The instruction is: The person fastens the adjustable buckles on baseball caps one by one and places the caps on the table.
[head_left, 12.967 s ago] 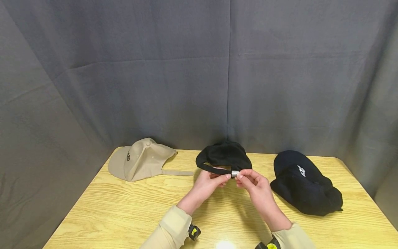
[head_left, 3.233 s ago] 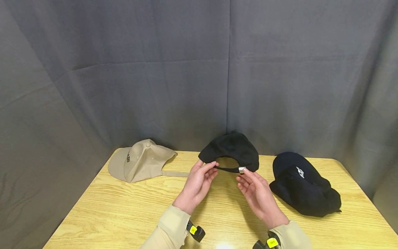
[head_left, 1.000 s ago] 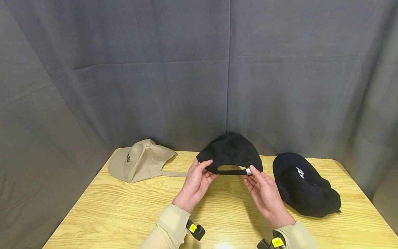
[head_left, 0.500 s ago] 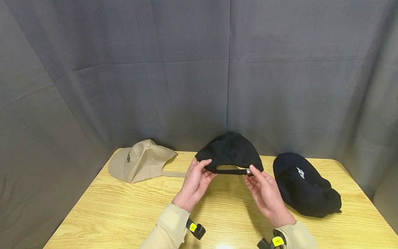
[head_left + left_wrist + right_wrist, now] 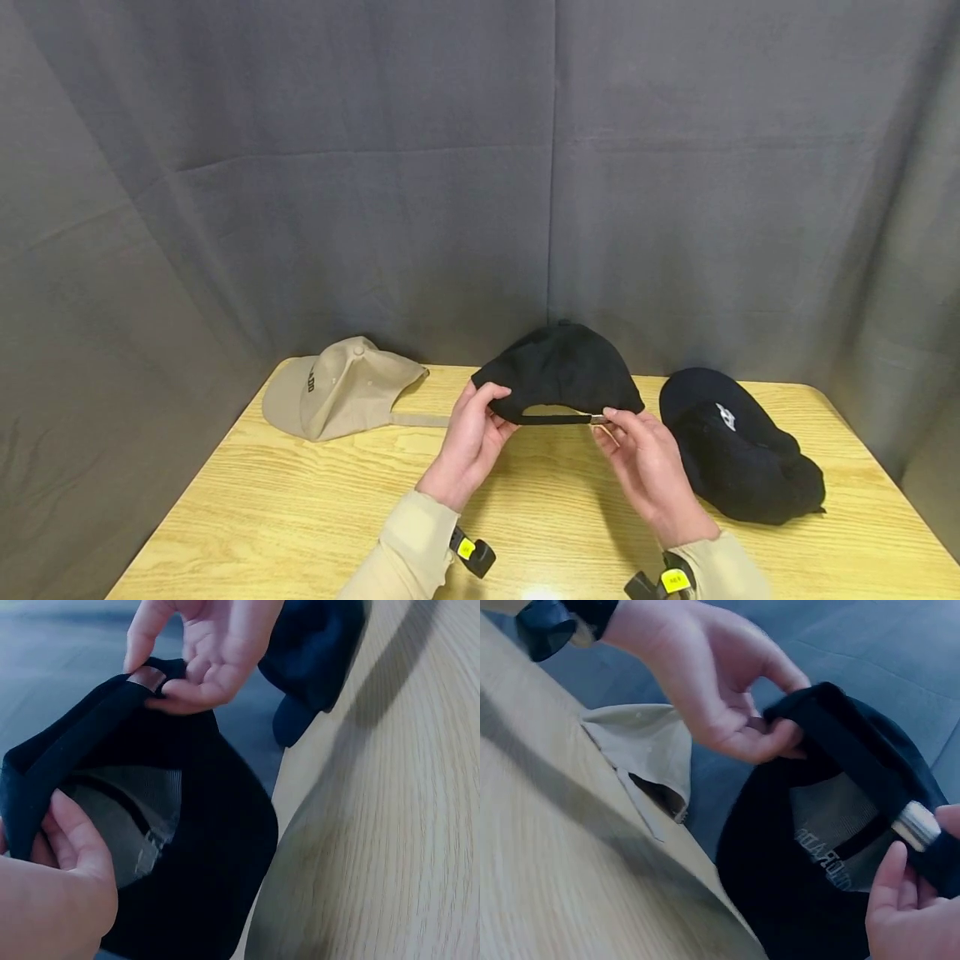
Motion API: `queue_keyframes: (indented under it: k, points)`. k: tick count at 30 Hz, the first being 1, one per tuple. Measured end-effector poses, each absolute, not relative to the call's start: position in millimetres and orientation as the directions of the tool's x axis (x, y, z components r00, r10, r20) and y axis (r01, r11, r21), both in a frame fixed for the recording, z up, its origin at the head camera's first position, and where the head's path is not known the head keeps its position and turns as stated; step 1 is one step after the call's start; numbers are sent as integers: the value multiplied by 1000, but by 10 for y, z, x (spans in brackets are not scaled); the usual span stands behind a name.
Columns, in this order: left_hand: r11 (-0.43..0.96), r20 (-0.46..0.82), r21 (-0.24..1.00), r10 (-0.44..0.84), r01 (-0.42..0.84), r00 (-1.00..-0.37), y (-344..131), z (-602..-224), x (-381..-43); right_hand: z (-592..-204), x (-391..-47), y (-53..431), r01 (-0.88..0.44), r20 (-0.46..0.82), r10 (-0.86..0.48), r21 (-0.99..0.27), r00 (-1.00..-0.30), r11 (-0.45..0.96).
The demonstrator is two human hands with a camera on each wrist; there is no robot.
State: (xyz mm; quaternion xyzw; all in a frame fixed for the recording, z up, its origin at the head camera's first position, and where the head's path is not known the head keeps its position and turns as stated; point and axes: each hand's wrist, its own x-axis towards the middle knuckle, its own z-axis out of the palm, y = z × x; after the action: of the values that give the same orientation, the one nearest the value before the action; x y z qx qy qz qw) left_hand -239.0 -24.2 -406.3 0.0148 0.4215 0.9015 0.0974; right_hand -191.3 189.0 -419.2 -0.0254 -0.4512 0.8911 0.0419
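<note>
A black baseball cap (image 5: 562, 367) is held up over the table, crown upward, with its back opening facing me. My left hand (image 5: 468, 442) grips its lower left edge, thumb on the outside and fingers underneath. My right hand (image 5: 651, 467) pinches the back strap at the right, right by the silver metal buckle (image 5: 916, 825). The strap (image 5: 555, 420) runs threaded across the opening between both hands. White embroidery stitching (image 5: 821, 859) shows inside the cap in the right wrist view. Its brim is hidden behind the crown.
At the left lies a beige cap (image 5: 360, 387), its loose strap (image 5: 416, 420) reaching toward my left hand. A dark navy cap (image 5: 738, 458) with a white emblem lies on the right, close to my right hand. A grey curtain (image 5: 375, 208) hangs behind the wooden table (image 5: 300, 500).
Since the earliest frame, my hands have spread apart and the cap has been lifted, its crown turned upright. In the last half second its right side has tipped slightly and my right hand has shifted right.
</note>
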Motion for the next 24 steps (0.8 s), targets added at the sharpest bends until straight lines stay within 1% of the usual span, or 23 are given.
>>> queue_keyframes:
  k: [2, 9, 13, 19, 24]
  points:
    - [-623, -63, 764, 186, -168, -980, -256, -4071, -2393, -4180, -1921, 1912, -54, -12, 109, -811, -994, -582]
    - [-631, -81, 752, 196, -189, -977, -276, -4074, -2397, -4194, -1956, 1997, -45, 32, 33, -792, -999, -608]
    - [-625, -106, 750, 206, -215, -973, -270, -4083, -2394, -4200, -1953, 2035, -43, 37, 23, -796, -999, -604]
    - [-605, -120, 760, 230, -238, -966, -276, -4104, -2414, -4167, -1952, 2076, -23, -27, 75, -800, -997, -599]
    - [-519, -118, 814, 291, -260, -949, -310, -4136, -2454, -4145, -1954, 2067, 4, -84, 117, -828, -990, -560]
